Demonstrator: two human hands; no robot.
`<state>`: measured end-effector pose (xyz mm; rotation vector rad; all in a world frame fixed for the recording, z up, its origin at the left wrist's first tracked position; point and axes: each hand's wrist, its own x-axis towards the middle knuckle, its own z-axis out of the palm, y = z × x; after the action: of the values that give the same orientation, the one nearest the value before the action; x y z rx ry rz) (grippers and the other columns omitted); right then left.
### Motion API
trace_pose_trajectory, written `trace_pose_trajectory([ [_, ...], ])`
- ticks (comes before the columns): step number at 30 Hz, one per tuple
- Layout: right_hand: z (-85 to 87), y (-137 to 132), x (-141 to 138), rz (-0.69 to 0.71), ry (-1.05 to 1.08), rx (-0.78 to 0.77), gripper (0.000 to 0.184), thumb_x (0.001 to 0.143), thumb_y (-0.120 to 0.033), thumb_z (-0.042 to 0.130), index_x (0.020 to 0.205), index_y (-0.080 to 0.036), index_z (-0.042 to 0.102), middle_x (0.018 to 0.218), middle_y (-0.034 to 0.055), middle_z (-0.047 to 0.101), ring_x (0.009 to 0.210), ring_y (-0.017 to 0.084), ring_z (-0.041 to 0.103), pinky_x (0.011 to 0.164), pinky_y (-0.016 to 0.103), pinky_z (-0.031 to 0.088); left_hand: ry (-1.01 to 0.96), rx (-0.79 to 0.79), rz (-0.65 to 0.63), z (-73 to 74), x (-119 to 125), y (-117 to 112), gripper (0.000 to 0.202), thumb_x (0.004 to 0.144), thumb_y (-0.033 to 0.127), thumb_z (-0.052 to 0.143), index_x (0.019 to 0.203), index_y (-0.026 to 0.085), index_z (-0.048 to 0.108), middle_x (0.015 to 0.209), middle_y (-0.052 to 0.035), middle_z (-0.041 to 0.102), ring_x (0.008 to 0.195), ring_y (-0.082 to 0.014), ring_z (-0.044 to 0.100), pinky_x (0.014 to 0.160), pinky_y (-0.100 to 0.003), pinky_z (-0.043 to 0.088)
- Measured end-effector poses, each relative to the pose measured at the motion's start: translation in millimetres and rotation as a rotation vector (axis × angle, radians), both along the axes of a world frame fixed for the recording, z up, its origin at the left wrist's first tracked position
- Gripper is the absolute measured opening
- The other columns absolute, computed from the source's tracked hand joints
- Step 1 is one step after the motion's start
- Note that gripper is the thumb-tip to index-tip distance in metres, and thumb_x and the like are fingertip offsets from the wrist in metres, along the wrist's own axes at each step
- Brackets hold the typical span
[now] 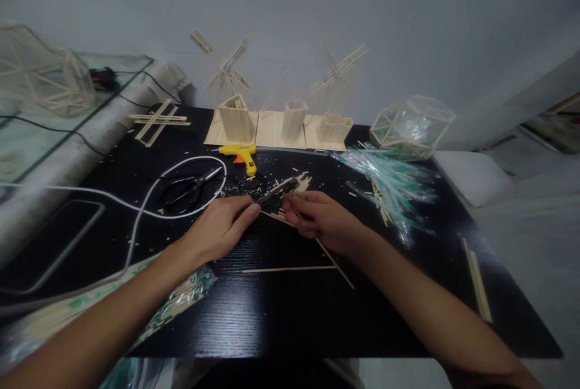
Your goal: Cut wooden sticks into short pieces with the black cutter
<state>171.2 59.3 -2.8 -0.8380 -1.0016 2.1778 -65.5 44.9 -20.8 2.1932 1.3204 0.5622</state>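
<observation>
My left hand (222,226) rests on the black table (290,310) with its fingers closed around the handle of a dark cutting tool (277,191) that points up and to the right. Close beside it, my right hand (317,217) is closed in a pinch on thin wooden sticks (274,216) at the tool's tip. Two long loose sticks (290,269) lie on the table just below my right hand. Small wood offcuts are scattered around both hands.
A yellow glue gun (240,153), black scissors (190,186) and a white cable (136,208) lie left of centre. Stick windmill models (235,114) stand at the back, a wireframe polyhedron (410,126) and plastic wrappers (389,183) at right. A packet of sticks (136,298) lies under my left forearm.
</observation>
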Motion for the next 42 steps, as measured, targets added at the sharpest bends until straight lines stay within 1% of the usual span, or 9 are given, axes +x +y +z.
trace_pose_trajectory([
  [9,-6.7,6,2,-0.031,-0.053,-0.113,0.025,0.09,-0.035,0.072,0.082,-0.013,0.062,0.064,-0.0047,0.053,0.044,0.002,0.023,0.039,0.016,0.014,-0.057,-0.163,0.037,1.4,4,-2,0.055,0.106,0.05,0.028,0.066,0.02,0.052,0.06,0.0018,0.055,0.057,-0.0154,0.051,0.063,-0.03,0.036],
  [16,0.1,5,2,-0.023,-0.083,-0.017,0.02,0.092,-0.031,0.066,0.088,-0.012,0.066,0.063,-0.0038,0.054,0.044,0.003,0.027,0.041,0.017,0.018,-0.172,-0.334,0.214,-5.8,4,4,0.066,0.101,0.064,0.026,0.066,0.019,0.06,0.054,0.0013,0.052,0.056,-0.0157,0.051,0.058,-0.029,0.036],
  [19,2.6,5,2,-0.059,-0.09,0.071,0.019,0.093,-0.031,0.064,0.103,-0.015,0.066,0.066,-0.0027,0.06,0.045,0.004,0.033,0.041,0.017,0.021,-0.295,-0.382,0.28,-12.1,2,6,0.067,0.098,0.07,0.031,0.066,0.019,0.06,0.055,0.0014,0.051,0.052,-0.0138,0.047,0.051,-0.026,0.034],
  [22,6.3,8,6,-0.166,-0.116,0.188,0.023,0.093,-0.03,0.065,0.113,-0.02,0.061,0.071,-0.0018,0.068,0.047,0.007,0.046,0.042,0.017,0.03,-0.449,-0.44,0.323,-14.7,2,7,0.065,0.092,0.075,0.039,0.064,0.018,0.058,0.053,0.0022,0.048,0.046,-0.0113,0.042,0.043,-0.024,0.029],
  [26,12.0,17,17,-0.337,-0.165,0.283,0.018,0.093,-0.033,0.067,0.097,-0.022,0.053,0.086,0.0035,0.077,0.071,0.014,0.071,0.061,0.026,0.057,-0.646,-0.538,0.336,-12.2,4,7,0.06,0.088,0.073,0.051,0.066,0.018,0.057,0.049,0.0036,0.045,0.04,-0.0098,0.04,0.037,-0.022,0.027],
  [32,12.2,32,31,-0.479,-0.256,0.392,0.028,0.089,-0.039,0.074,0.087,-0.021,0.053,0.096,0.0085,0.079,0.081,0.018,0.076,0.075,0.034,0.063,-0.886,-0.526,0.294,-5.8,3,9,0.047,0.091,0.055,0.061,0.069,0.014,0.066,0.055,-0.0013,0.057,0.04,-0.0093,0.044,0.036,-0.022,0.034],
  [37,11.9,40,42,-0.433,-0.466,0.461,0.035,0.082,-0.048,0.078,0.08,-0.019,0.058,0.089,0.0076,0.077,0.082,0.019,0.074,0.075,0.033,0.061,-1.016,-0.432,0.458,-3.1,5,10,0.028,0.079,0.034,0.08,0.067,0.015,0.063,0.054,0.0022,0.054,0.042,-0.0081,0.044,0.036,-0.02,0.036],
  [39,13.9,42,49,-0.308,-0.708,0.577,0.035,0.081,-0.048,0.077,0.075,-0.018,0.06,0.079,0.0047,0.074,0.075,0.018,0.071,0.069,0.03,0.056,-1.063,-0.363,0.531,-3.4,6,11,0.024,0.077,0.032,0.082,0.072,0.015,0.065,0.056,0.003,0.056,0.043,-0.0081,0.045,0.037,-0.02,0.038],
  [42,16.3,44,58,0.001,-1.1,0.743,0.03,0.083,-0.041,0.075,0.069,-0.018,0.063,0.068,0.001,0.067,0.064,0.015,0.061,0.059,0.026,0.044,-1.124,-0.299,0.597,-3.9,6,12,0.023,0.073,0.029,0.085,0.081,0.016,0.068,0.062,0.0025,0.06,0.047,-0.0081,0.047,0.038,-0.02,0.041],
])
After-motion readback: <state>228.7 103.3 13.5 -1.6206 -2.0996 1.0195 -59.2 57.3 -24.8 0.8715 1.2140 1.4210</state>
